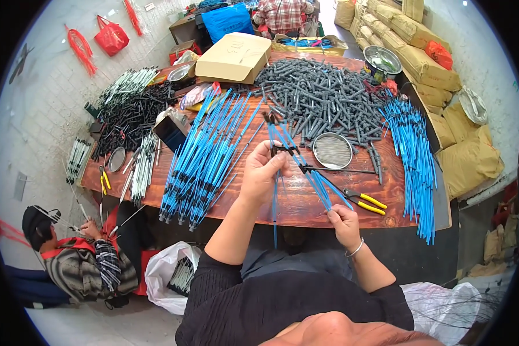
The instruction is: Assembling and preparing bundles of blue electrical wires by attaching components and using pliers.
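Note:
In front of me, over the table's near edge, I hold a bundle of thin blue rods with black joints (312, 176), much like umbrella ribs. My left hand (263, 173) pinches it near a black joint, and one blue rod hangs down below that hand. Lower and to the right, the fingers of my right hand (345, 224) are closed on the near ends of the rods. A round dish of thin metal pins (333, 151) sits just beyond the rods. Pliers with yellow handles (368, 203) lie to the right, close to my right hand.
The wooden table (243, 199) carries a heap of grey ridged parts (323, 95), stacked blue rod assemblies (205, 158), loose blue rods (412, 167), black parts (134, 112) and a cardboard box (233, 57). A phone (170, 134) lies at left. Another person (86, 259) works at lower left.

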